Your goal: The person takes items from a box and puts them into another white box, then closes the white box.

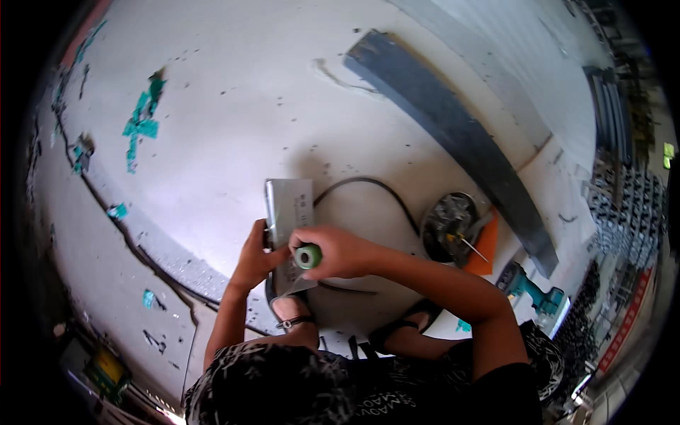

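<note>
A flat, silvery rectangular box (287,202) stands or lies upright in the picture by my left foot, with small dark print on its pale face. My left hand (255,258) grips its left side near the lower half, thumb across the face. Over that lower part, my right hand (333,251) is wrapped round a green-handled tool, probably a screwdriver (307,256), seen end-on. Its tip is hidden beneath the hand. A black cable (368,180) arcs from the box's right side toward a round dark bowl (428,230).
In the bowl are small metal parts and a yellow-and-black item; a thin metal shaft (474,248) leans out over an orange sheet (486,244). A long dark grey beam (453,127) lies beyond. A teal cordless drill (535,292) rests at right, near stacked metal parts (623,212).
</note>
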`<state>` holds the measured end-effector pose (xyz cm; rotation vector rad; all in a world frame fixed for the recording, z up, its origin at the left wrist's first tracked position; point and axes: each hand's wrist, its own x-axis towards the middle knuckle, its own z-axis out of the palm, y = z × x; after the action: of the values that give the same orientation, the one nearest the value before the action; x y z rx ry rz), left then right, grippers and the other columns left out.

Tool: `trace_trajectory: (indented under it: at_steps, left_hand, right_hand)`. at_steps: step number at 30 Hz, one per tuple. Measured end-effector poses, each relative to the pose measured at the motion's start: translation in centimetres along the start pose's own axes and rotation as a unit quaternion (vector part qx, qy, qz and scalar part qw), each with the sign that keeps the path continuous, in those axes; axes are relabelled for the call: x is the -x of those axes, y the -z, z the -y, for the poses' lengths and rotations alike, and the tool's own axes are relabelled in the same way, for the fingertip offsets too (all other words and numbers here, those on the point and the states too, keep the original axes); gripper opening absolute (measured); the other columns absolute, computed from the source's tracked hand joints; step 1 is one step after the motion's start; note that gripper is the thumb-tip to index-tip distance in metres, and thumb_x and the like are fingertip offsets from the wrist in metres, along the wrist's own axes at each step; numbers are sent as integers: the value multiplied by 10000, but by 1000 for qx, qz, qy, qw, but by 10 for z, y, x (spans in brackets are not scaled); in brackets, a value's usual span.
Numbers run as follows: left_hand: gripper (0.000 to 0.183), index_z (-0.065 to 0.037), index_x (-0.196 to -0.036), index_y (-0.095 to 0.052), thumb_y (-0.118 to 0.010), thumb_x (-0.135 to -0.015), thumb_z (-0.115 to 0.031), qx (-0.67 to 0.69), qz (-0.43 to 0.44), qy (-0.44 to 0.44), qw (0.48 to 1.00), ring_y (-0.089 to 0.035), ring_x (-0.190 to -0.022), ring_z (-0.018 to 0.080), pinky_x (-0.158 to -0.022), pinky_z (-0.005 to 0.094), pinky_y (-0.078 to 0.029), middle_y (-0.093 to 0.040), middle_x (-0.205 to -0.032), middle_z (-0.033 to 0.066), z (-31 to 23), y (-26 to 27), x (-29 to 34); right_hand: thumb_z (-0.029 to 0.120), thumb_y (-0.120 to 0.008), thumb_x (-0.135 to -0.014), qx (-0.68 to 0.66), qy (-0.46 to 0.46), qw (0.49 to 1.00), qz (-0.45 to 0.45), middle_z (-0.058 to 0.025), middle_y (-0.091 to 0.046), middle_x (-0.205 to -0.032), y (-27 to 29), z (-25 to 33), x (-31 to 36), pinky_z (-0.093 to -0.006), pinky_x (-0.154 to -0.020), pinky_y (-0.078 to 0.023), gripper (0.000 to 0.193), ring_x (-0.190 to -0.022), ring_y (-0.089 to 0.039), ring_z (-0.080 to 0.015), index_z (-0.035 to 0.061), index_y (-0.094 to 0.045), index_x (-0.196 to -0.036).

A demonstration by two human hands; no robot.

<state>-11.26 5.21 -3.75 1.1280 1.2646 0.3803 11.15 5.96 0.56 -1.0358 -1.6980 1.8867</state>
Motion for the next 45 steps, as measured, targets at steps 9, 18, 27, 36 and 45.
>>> trace_trajectory:
  at_steps: [9,18,27,36,45]
  left_hand:
    - [624,34,-1311,-384,-680,-798,-162,83,76,107,988,-525,-1086,212,-961,340,-418,-553,-1182,151,-11,1,-8]
    - [582,-78,-1363,-383,-601,-936,-408,234,-30,97,967,-555,-987,194,-835,324,-465,-585,-1075,144,11,-12,-36]
    - [607,-14,-1417,-381,-632,-936,-286,210,30,-4,977,-499,-1174,200,-1001,332,-399,-551,-1265,148,-31,-10,15]
    - [705,24,-1436,-359,-645,-912,-352,233,39,21,971,-445,-1273,270,-1075,377,-336,-484,-1369,197,-53,0,40]
    - [805,50,-1432,-343,-637,-885,-461,277,36,91,956,-471,-1246,292,-1047,390,-369,-509,-1324,236,-57,-5,52]
  right_hand:
    - [193,-845,-616,112,15,986,-123,-141,-610,-899,50,-23,-23,-373,-782,-467,496,-854,-593,-301,56,-579,-1012]
    - [262,-827,-671,134,22,986,-100,-156,-609,-842,50,-4,-41,-370,-710,-455,434,-784,-595,-294,40,-585,-955]
    - [276,-861,-649,238,43,946,-216,-99,-621,-777,94,35,-69,-333,-664,-478,440,-701,-588,-233,50,-594,-916]
    - [262,-849,-713,86,23,971,-223,-25,-583,-809,98,11,-70,-284,-681,-461,390,-745,-531,-128,47,-589,-910]
    - [256,-593,-911,-156,-117,981,-17,-107,-570,-1145,30,-12,-41,-291,-930,-429,363,-1078,-530,-175,1,-534,-1161]
